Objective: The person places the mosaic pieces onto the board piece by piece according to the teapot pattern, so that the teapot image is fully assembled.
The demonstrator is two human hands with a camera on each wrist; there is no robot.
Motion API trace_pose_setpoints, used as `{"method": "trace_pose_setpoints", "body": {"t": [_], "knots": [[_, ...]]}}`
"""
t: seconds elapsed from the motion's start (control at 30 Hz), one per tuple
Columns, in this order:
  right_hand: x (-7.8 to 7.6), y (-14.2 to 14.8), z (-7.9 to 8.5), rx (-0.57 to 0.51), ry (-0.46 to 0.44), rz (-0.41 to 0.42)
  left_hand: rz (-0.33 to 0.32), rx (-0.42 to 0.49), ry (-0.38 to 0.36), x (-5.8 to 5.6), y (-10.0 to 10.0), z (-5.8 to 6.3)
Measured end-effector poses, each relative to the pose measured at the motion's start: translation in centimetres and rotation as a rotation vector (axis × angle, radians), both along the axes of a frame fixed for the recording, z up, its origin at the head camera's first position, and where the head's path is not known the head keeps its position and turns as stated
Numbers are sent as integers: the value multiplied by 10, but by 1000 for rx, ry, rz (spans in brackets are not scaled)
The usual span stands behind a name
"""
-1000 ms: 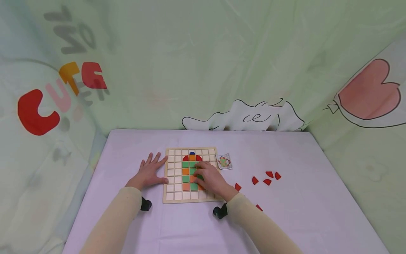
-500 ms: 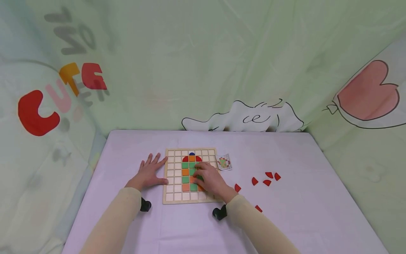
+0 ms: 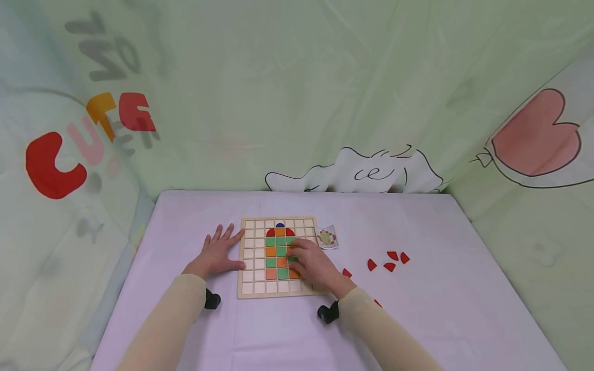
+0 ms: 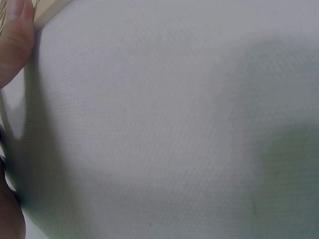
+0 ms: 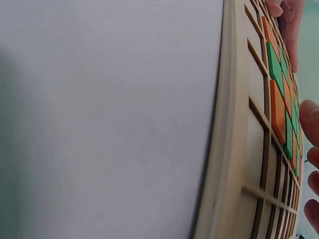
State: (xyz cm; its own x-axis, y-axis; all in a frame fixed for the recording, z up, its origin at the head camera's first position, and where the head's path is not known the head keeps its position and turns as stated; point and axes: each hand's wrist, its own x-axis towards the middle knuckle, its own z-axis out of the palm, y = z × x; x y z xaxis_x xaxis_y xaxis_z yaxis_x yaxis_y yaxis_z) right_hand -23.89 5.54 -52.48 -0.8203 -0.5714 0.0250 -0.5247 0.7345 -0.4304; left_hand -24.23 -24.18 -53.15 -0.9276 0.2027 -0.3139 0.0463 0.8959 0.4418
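A wooden grid board (image 3: 248, 252) lies on the table with green (image 3: 281, 251) and orange square tiles (image 3: 270, 252) in its middle columns. Above them sit red quarter-circle tiles (image 3: 270, 233) and a blue half-circle (image 3: 280, 225). My left hand (image 3: 217, 256) has its fingers spread, thumb and index finger touching the board's left edge. Over the right-hand tiles is my right hand (image 3: 315, 264), its fingers loosely bent and hiding part of the board. In the right wrist view, its fingertips (image 5: 310, 122) show nothing held between them.
A small picture card (image 3: 327, 237) lies at the board's upper right edge. Several loose red quarter-circle tiles (image 3: 372, 265) are scattered on the lilac tablecloth (image 3: 441, 309) to the right, some near my right forearm. Fabric walls stand behind and at both sides.
My right hand has shifted slightly to the right, uncovering more of the right column of tiles. My left hand stays at the board's left edge.
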Motion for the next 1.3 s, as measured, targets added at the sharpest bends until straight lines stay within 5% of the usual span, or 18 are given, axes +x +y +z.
{"method": "trace_pose_setpoints", "body": {"t": [0.77,1.3], "knots": [[19,123,12,15,25,-262,-19,15,-5,-1,-1,1],[32,135,-1,70,-38,-244,-14,22,3,1,-1,3]]}}
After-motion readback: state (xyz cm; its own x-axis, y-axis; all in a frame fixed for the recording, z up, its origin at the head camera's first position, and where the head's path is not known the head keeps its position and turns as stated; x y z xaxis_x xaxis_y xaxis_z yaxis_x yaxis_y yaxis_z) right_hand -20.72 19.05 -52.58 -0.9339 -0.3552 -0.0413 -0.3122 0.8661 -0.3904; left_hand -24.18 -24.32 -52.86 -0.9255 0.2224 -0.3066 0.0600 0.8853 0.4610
